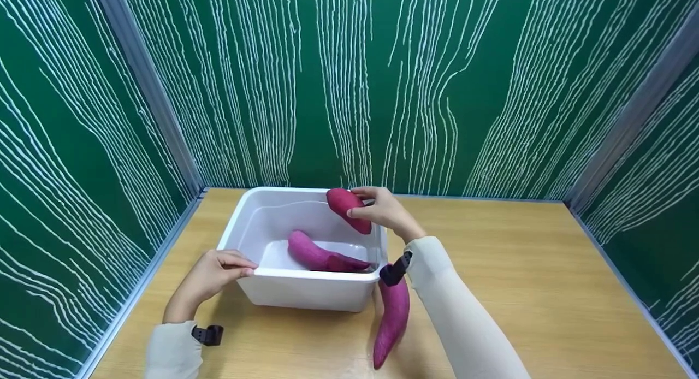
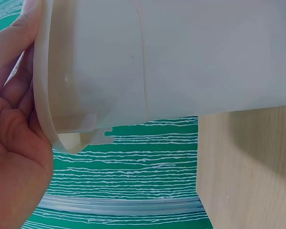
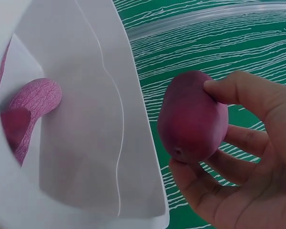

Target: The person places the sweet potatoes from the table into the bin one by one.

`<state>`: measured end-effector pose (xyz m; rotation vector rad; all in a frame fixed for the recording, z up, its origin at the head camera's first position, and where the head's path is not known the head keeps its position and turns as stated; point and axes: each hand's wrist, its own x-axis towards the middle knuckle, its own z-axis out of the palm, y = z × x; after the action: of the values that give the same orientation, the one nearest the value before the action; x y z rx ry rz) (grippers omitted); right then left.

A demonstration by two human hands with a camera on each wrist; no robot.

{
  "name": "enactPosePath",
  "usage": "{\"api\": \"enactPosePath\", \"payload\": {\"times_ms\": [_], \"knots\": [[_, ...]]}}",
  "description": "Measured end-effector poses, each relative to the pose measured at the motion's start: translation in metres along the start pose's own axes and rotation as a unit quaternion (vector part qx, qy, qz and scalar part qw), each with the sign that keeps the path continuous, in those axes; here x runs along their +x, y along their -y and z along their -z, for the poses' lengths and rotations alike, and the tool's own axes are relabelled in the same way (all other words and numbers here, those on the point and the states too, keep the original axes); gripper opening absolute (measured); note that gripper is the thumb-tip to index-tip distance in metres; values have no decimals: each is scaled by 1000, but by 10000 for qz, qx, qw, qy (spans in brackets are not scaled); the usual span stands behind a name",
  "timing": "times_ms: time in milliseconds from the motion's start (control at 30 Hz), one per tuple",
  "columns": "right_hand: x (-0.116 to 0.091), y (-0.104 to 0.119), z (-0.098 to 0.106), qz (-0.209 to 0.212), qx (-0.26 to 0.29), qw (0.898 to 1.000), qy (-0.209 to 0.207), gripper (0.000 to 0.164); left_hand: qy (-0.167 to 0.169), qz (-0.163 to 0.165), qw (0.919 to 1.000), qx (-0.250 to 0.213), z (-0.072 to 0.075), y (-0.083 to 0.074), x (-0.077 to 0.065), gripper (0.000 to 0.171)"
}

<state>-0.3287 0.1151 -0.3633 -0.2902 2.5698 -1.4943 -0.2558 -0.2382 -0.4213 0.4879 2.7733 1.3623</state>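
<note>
My right hand (image 1: 386, 211) holds a dark red sweet potato (image 1: 344, 204) above the back right part of a white plastic tub (image 1: 306, 289). In the right wrist view, the thumb lies on one side of this sweet potato (image 3: 193, 117) and the fingers on the other. With thumb and fingers, my left hand (image 1: 215, 275) grips the tub's rim at its front left corner; the left wrist view shows the rim (image 2: 44, 81) against the palm. Inside the tub lie a long pink-purple sweet potato (image 1: 306, 250) and a darker red piece (image 1: 347, 263), partly hidden by the front wall.
Another long, curved purple sweet potato (image 1: 394, 319) lies on the wooden table (image 1: 519, 270) right of the tub, its upper end hidden by the right wrist's camera. Green panels (image 1: 382, 95) with white wavy lines stand behind and at both sides, joined by grey metal posts (image 1: 147, 78).
</note>
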Motion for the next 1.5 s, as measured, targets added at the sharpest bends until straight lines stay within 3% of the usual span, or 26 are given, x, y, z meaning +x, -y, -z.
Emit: {"api": "enactPosePath", "payload": {"times_ms": [500, 833, 1333, 1500], "knots": [[4, 0, -6, 150, -19, 9998, 131, 59, 5, 100, 9999, 42, 0, 0, 0, 15], [2, -1, -8, 71, -35, 9997, 225, 60, -58, 392, 9992, 81, -1, -3, -2, 15], [2, -6, -4, 138, 106, 9998, 126, 60, -51, 327, 9993, 152, -1, -1, 1, 14], [2, -8, -4, 202, 133, 9996, 110, 58, -89, 166, 9996, 205, -1, 2, 1, 13]]}}
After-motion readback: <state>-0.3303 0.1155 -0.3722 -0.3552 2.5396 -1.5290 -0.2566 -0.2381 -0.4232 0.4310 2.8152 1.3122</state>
